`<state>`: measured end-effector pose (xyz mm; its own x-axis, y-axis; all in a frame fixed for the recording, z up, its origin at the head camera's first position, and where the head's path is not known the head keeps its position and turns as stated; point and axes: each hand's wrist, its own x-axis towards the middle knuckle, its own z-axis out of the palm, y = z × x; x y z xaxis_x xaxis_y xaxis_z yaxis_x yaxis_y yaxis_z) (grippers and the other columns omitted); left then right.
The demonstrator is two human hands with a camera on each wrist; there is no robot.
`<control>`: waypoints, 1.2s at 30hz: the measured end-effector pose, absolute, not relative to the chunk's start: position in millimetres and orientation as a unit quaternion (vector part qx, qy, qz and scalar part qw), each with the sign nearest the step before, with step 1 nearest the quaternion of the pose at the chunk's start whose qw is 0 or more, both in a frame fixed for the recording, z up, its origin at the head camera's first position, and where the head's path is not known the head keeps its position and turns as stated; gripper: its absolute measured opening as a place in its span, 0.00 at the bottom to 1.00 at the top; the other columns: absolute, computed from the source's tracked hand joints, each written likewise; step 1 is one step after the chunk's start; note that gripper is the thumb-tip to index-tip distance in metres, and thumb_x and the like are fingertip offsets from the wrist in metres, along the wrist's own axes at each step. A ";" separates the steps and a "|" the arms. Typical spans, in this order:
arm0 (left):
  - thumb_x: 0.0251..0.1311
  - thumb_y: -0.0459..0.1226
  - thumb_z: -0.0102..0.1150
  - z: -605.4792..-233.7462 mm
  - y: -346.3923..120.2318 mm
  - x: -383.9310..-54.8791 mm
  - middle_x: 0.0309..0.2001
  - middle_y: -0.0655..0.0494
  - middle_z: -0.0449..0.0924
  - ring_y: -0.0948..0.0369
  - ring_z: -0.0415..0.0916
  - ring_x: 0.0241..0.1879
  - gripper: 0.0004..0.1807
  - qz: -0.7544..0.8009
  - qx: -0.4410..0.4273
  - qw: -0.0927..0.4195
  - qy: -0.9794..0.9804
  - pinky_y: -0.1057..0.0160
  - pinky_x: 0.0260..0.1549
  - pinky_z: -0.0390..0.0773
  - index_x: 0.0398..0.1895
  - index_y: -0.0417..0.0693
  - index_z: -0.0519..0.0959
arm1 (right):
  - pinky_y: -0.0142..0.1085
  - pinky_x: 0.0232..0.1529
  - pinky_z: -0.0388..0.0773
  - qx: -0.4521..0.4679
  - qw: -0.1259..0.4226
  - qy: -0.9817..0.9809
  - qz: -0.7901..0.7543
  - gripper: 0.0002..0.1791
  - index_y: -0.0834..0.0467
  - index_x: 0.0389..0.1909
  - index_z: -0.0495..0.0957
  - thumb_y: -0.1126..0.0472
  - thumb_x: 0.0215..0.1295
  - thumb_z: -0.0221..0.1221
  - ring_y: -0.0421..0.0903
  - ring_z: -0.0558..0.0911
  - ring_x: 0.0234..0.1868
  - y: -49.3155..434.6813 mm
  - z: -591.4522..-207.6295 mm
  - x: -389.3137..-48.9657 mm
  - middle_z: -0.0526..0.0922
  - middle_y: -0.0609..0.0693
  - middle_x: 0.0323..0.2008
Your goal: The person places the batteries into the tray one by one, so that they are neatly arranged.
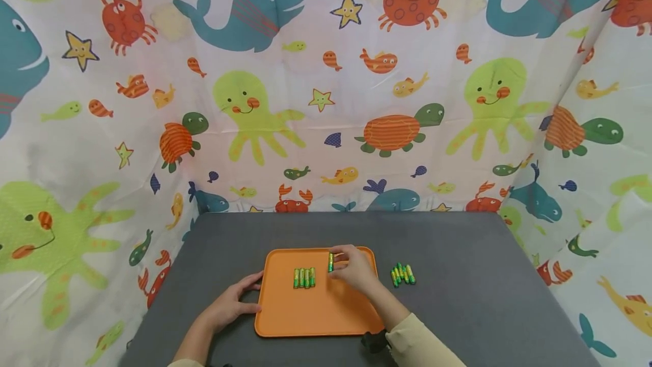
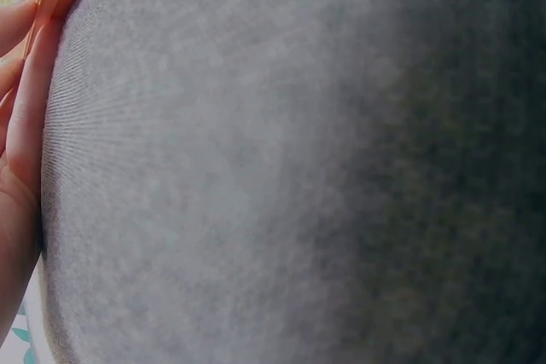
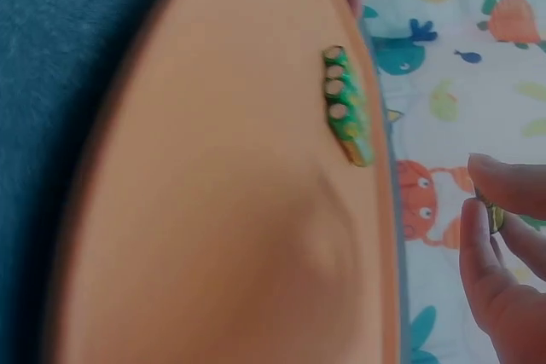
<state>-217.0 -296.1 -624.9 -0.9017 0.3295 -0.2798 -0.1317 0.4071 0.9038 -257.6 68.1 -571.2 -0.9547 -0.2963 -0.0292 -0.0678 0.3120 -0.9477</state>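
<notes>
Currently, the right hand (image 1: 355, 271) is pinching a battery (image 1: 331, 263) between thumb and fingers above the tray (image 1: 311, 317) near its far right corner, the left hand (image 1: 228, 304) is touching the left edge with fingers spread, four batteries (image 1: 307, 278) are lying in a row nearer the far edge, and others (image 1: 410, 274) are lying on the table (image 1: 458, 321) beyond the right edge.

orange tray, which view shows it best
Head view: nearly all the tray shows, bar parts behind the right hand and forearm. The right wrist view crops it; the left wrist view catches just an edge.

Head view high — tray (image 1: 305, 316) in all
</notes>
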 end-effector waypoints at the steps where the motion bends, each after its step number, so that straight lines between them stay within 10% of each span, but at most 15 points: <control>1: 0.55 0.45 0.74 -624.7 -296.3 -216.9 0.71 0.47 0.68 0.47 0.64 0.69 0.50 0.542 0.061 0.213 0.811 0.35 0.67 0.58 0.80 0.56 0.58 | 0.42 0.45 0.84 -0.115 0.102 0.805 -0.573 0.31 0.59 0.61 0.77 0.73 0.55 0.71 0.61 0.82 0.54 65.4 -572.9 -257.6 0.74 0.59 0.60; 36: 0.55 0.44 0.74 -625.5 -296.3 -215.0 0.71 0.46 0.67 0.47 0.65 0.69 0.49 0.541 0.062 0.209 0.812 0.33 0.68 0.56 0.79 0.55 0.59 | 0.39 0.36 0.79 -0.125 0.131 0.845 -0.503 0.33 0.66 0.61 0.76 0.78 0.50 0.71 0.47 0.77 0.38 26.3 -613.5 -265.2 0.78 0.55 0.43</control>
